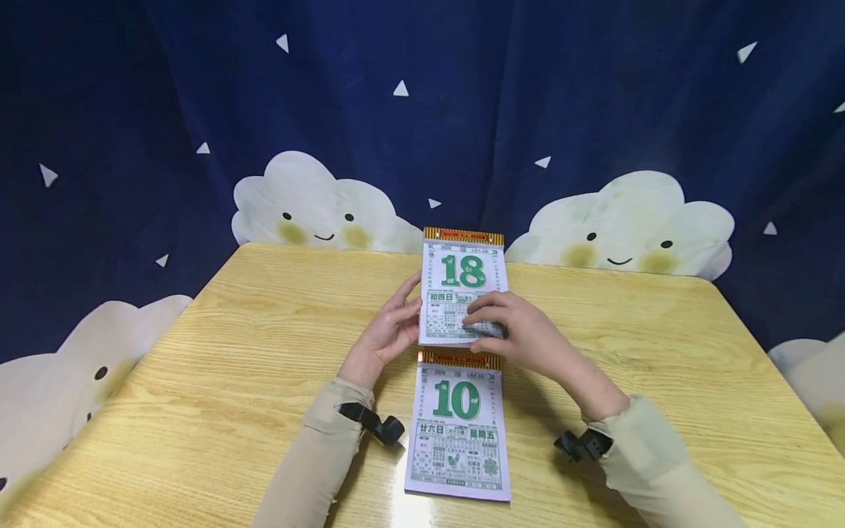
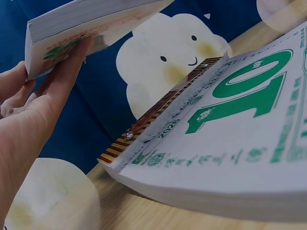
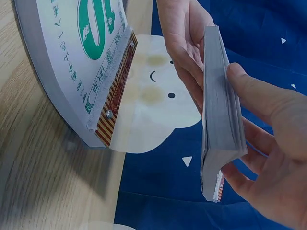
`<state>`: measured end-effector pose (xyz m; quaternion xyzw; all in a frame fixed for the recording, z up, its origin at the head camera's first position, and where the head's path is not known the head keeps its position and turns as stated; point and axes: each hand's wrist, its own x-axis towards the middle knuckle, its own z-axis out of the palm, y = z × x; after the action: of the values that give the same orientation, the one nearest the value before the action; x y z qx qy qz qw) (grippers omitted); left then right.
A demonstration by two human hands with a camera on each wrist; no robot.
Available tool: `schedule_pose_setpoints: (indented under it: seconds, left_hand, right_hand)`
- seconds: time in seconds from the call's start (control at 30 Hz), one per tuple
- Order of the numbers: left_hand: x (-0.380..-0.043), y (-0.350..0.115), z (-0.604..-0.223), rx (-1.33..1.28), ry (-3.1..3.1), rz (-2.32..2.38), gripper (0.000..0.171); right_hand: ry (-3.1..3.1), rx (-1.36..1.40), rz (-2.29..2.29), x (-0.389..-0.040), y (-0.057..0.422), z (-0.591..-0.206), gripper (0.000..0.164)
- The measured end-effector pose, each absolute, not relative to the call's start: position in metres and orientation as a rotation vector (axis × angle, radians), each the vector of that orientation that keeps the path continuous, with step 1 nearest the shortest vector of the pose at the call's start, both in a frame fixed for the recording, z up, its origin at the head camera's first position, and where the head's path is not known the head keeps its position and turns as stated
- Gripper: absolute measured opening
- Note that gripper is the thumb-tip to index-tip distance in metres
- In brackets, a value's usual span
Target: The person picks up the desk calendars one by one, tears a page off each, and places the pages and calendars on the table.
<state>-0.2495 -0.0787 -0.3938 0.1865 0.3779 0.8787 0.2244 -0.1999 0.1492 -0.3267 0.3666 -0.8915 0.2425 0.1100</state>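
Note:
A thick tear-off calendar [image 1: 464,271] showing a green 18 is raised above the table. My left hand [image 1: 389,330] holds its left side, with the thumb at the edge and the fingers behind, as the left wrist view shows. My right hand [image 1: 521,330] rests its bent fingers on the lower right of the front page. Its thumb [image 3: 249,88] touches the bottom edge of the pages, where thin gaps show between sheets. Nearer the body, a second tear-off calendar [image 1: 455,433] with a green 10 lies face up on the table.
The calendars are at the middle of a light wooden table [image 1: 218,381]. Behind it hangs a dark blue curtain [image 1: 356,125] with white triangles and smiling clouds. Each wrist wears a black camera band [image 1: 371,422].

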Motion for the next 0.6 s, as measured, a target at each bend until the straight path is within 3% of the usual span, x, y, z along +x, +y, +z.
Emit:
schedule_pose_setpoints:
  seconds: [0.17, 0.43, 0.6]
  left_hand:
    - [-0.2493, -0.079, -0.3939, 0.553, 1.043, 2.411, 0.057]
    - [-0.2485, -0.0781, -0.393, 0.533, 1.044, 2.411, 0.056]
    - [-0.2476, -0.0772, -0.3912, 0.535, 1.056, 2.407, 0.056]
  right_hand:
    - [-2.661, 1.085, 0.768, -0.2009, 0.1514, -0.3258, 0.031]
    - [-2.619, 1.026, 0.693, -0.1981, 0.1493, -0.3229, 0.008]
    - [-2.572, 0.948, 0.689, -0.1965, 0.1452, -0.3227, 0.004]
